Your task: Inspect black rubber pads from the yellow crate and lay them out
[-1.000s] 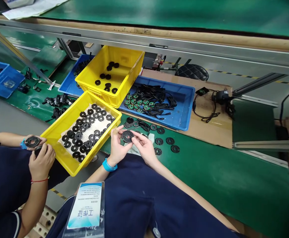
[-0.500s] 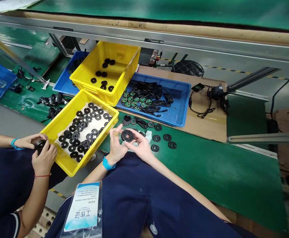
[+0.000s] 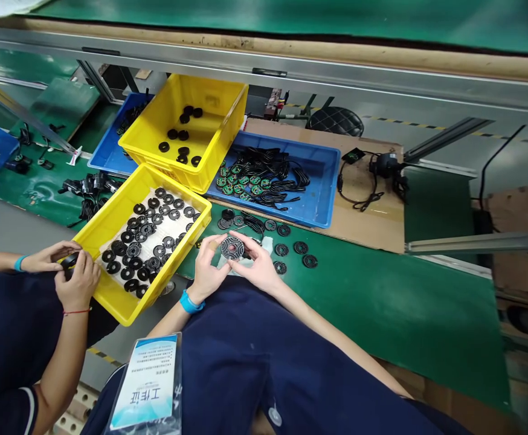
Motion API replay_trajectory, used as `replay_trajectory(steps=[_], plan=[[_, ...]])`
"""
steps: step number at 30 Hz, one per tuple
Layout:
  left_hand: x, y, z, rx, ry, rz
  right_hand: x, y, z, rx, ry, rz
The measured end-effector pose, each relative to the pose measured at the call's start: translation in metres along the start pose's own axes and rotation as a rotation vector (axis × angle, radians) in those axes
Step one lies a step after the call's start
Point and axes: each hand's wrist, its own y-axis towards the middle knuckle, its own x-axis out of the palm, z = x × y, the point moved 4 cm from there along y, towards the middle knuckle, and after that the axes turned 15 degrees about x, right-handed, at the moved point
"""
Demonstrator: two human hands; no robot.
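The left hand (image 3: 207, 269) and right hand (image 3: 257, 257) grip a black disc (image 3: 232, 248) by its rim, fingers curled, above the green belt (image 3: 382, 314) near loose discs (image 3: 282, 249)

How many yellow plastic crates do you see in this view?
2. The nearer yellow crate is full of black discs on a white sheet; the farther yellow crate stands behind it with fewer discs. Others may be out of view.
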Motion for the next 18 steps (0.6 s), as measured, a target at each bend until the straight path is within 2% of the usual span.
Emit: replay_trajectory(steps=[3, 6, 9, 11, 13, 16, 18], plan=[[0.002, 0.001, 0.0, 0.0, 0.006, 0.025, -0.002, -0.001, -0.003, -0.031, -0.025, 0.016], [0.003, 0.005, 0.001, -0.002, 0.026, 0.02, -0.004, -0.003, -0.004, 0.0, -0.014, 0.03], [0.003, 0.012, -0.004, 0.028, 0.04, -0.127, -0.009, -0.001, 0.006, 0.049, 0.075, 0.021], [-0.004, 0.016, -0.018, 0.064, 0.065, -0.249, -0.019, 0.001, 0.026, 0.111, 0.142, 0.076], [-0.023, 0.015, -0.048, 0.029, 0.121, -0.259, -0.038, 0.001, 0.058, 0.223, 0.166, 0.218], [-0.063, 0.003, -0.116, -0.207, 0.289, -0.244, -0.075, -0.011, 0.118, 0.371, 0.161, 0.477], [-0.084, -0.009, -0.16, -0.389, 0.458, -0.371, -0.098, -0.027, 0.158, 0.472, 0.127, 0.64]])
